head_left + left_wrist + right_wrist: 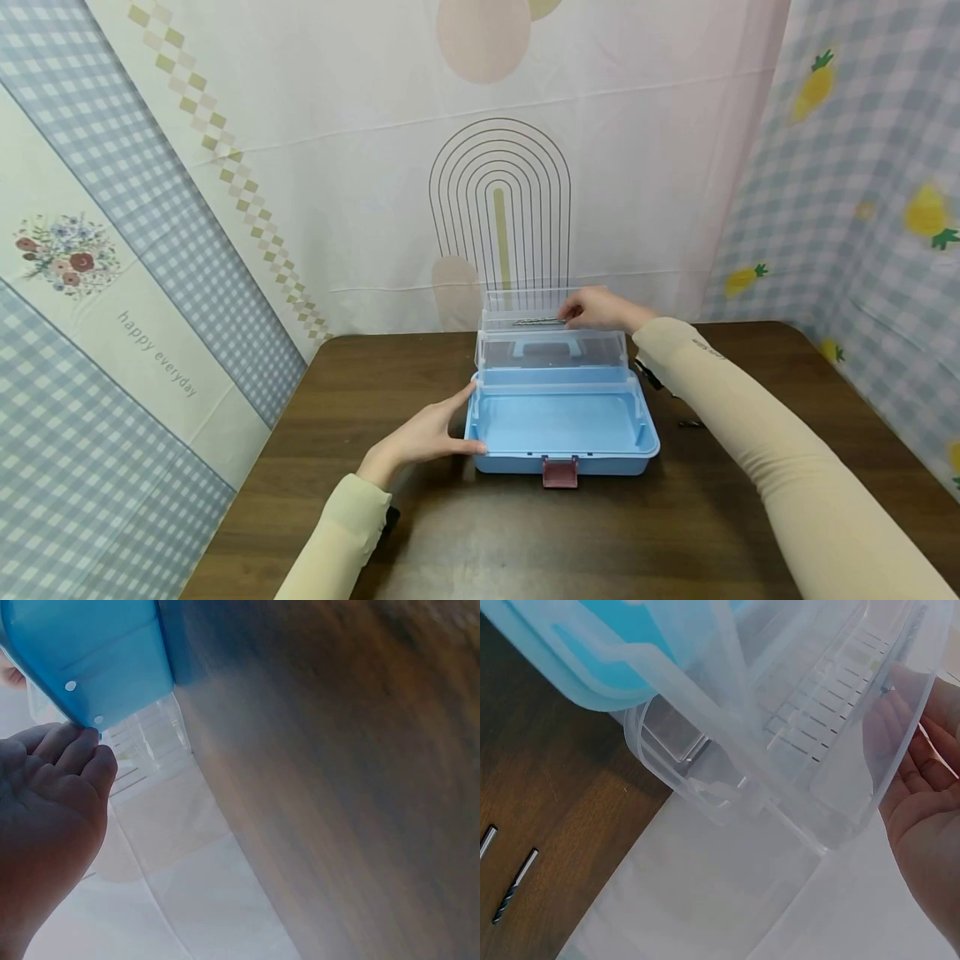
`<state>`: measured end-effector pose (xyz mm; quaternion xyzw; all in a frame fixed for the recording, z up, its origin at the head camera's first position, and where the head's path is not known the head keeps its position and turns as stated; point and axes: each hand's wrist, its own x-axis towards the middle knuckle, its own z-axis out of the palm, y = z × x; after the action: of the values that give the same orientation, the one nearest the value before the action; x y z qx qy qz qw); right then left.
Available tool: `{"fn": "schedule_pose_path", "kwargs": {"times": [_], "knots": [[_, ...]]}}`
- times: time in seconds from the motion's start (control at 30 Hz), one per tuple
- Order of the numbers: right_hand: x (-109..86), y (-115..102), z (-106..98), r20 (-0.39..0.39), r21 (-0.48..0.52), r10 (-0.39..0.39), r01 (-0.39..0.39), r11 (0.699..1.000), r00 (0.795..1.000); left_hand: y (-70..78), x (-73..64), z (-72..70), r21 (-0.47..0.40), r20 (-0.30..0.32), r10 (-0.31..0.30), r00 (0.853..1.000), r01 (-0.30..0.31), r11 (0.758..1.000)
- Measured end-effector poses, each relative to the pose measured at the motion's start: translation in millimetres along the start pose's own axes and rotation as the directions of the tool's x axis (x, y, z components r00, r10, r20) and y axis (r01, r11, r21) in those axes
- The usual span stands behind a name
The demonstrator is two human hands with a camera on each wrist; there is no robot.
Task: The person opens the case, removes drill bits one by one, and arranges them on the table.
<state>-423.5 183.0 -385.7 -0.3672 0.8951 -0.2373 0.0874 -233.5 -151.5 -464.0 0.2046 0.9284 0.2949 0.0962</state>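
Note:
A light blue toolbox point(562, 465) stands lid-up on the table, its clear tiered trays point(551, 350) raised at the back. My right hand point(600, 308) pinches one end of a long, spiral-fluted drill bit point(536, 322) over the upper tray. The right wrist view shows those fingers point(900, 712) partly through clear plastic. At the box's left end, my left hand point(423, 433) spreads its straight thumb and fingers along the side, thumb by the front corner. Its fingertips point(86, 739) touch the blue wall in the left wrist view.
Two short drill bits lie on the brown table point(405, 367) right of the box; one dark-fluted drill bit point(514, 889) shows whole, another drill bit point(487, 840) is cut off by the frame edge. A pink latch point(560, 472) hangs at the box front. Patterned cloths point(375, 167) surround the table.

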Motion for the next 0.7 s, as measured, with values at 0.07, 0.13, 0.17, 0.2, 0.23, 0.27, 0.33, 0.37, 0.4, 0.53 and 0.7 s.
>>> {"fn": "schedule_pose_path", "kwargs": {"times": [0.07, 0.13, 0.17, 0.2, 0.23, 0.27, 0.33, 0.37, 0.4, 0.53, 0.7], "knots": [[1.2, 1, 1, -0.010, 0.001, -0.002, 0.002, 1.000, 1.000, -0.4, 0.5, 0.2, 0.002, 0.001, -0.001, 1.000, 0.001, 1.000], [1.8, 0, 3, -0.016, 0.009, -0.001, 0.001, 1.000, 1.000, -0.9, 0.7, 0.3, 0.000, 0.001, -0.004, 1.000, 0.004, 1.000], [1.7, 0, 3, -0.015, 0.014, -0.003, 0.003, 1.000, 1.000, -0.9, 0.5, 0.4, -0.001, 0.002, -0.007, 1.000, 0.007, 1.000], [1.7, -1, 4, -0.014, 0.016, -0.002, 0.002, 1.000, 1.000, -0.9, 0.4, 0.6, -0.002, 0.004, -0.011, 1.000, 0.011, 1.000], [2.0, -2, 5, -0.013, 0.020, 0.002, -0.002, 1.000, 1.000, -0.8, -0.2, 0.7, -0.005, 0.006, -0.014, 1.000, 0.014, 1.000], [2.3, -3, 5, -0.010, 0.023, 0.004, -0.004, 1.000, 1.000, -0.8, -0.7, 0.8, -0.007, 0.007, -0.019, 1.000, 0.019, 1.000], [2.8, -4, 6, -0.006, 0.024, 0.010, -0.009, 1.000, 1.000, -0.6, -1.9, 1.0, -0.013, 0.007, -0.024, 1.000, 0.025, 1.000], [3.2, -5, 7, -0.004, 0.023, 0.012, -0.012, 1.000, 1.000, -0.5, -2.4, 1.1, -0.014, 0.006, -0.026, 1.000, 0.026, 1.000], [3.6, -5, 8, -0.003, 0.022, 0.014, -0.013, 1.000, 1.000, -0.3, -3.0, 1.1, -0.018, 0.005, -0.028, 1.000, 0.028, 0.999], [4.2, -7, 9, 0.010, 0.014, 0.011, -0.011, 1.000, 1.000, 0.9, -4.3, 1.3, -0.022, 0.010, -0.032, 0.999, 0.032, 0.999], [2.9, -9, 6, 0.003, -0.002, 0.012, -0.012, 1.000, 1.000, 3.2, -2.6, -0.3, -0.008, 0.008, -0.029, 1.000, 0.029, 1.000]]}}
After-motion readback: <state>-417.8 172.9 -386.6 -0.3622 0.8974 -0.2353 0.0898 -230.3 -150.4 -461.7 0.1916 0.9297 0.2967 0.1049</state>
